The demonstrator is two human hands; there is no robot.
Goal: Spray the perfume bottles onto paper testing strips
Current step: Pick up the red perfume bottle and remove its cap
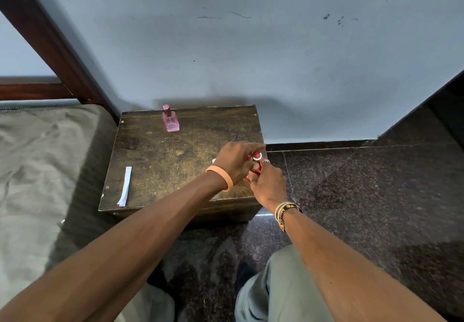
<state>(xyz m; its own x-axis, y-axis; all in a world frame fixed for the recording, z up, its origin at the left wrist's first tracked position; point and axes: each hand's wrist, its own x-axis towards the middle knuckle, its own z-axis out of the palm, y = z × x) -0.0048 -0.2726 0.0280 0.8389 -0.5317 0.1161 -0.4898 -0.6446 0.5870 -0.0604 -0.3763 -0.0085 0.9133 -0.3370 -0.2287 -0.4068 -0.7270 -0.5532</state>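
- Right hand (267, 187) at the worktop's (175, 160) four o'clock edge, grip closed around the lower body of a red perfume bottle (254, 164);
- Left hand (233, 159) just above, fingers pinched at the bottle's red cap;
- White paper strip (125, 186) flat at eight o'clock, well apart;
- Pink perfume bottle (170, 119) upright at twelve o'clock, near the wall (251, 57).

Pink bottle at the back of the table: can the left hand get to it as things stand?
Probably yes: the tabletop before the pink bottle is bare, but the left hand is busy on the red bottle.
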